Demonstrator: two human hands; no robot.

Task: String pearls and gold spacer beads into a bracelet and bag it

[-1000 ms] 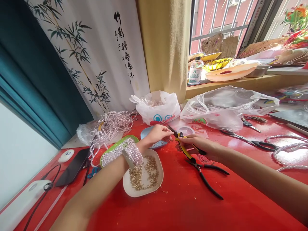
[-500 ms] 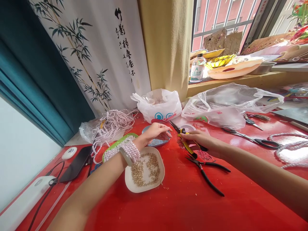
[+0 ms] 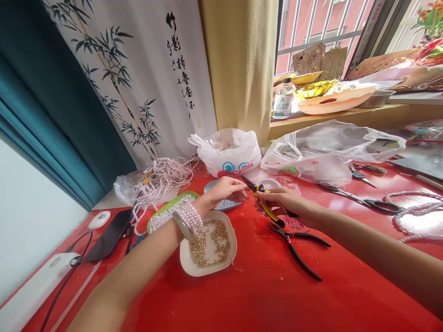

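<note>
My right hand [image 3: 287, 200] grips yellow-handled pliers [image 3: 268, 210], jaws pointing up-left toward my left hand. My left hand [image 3: 224, 188] hovers over a small blue dish [image 3: 221, 204], fingertips pinched close to the plier jaws; whatever they hold is too small to make out. Strands of pink pearl beads [image 3: 185, 216] wrap my left wrist. Just below that wrist sits a white dish of gold beads [image 3: 209, 244]. A second pair of black pliers [image 3: 299, 242] lies on the red table [image 3: 263, 295] beneath my right hand.
A pile of pearl strands [image 3: 161, 177] and a green tray [image 3: 166, 210] lie left. White plastic bag [image 3: 228, 152] and clear bag [image 3: 328, 152] stand behind. Scissors [image 3: 363, 200] and more pearl strands [image 3: 415, 216] lie right. A phone [image 3: 110, 235] with cables rests at the left edge.
My hands drew apart slightly half a second ago, then came back together, left fingertips meeting the plier jaws again. The view shifted a little.
</note>
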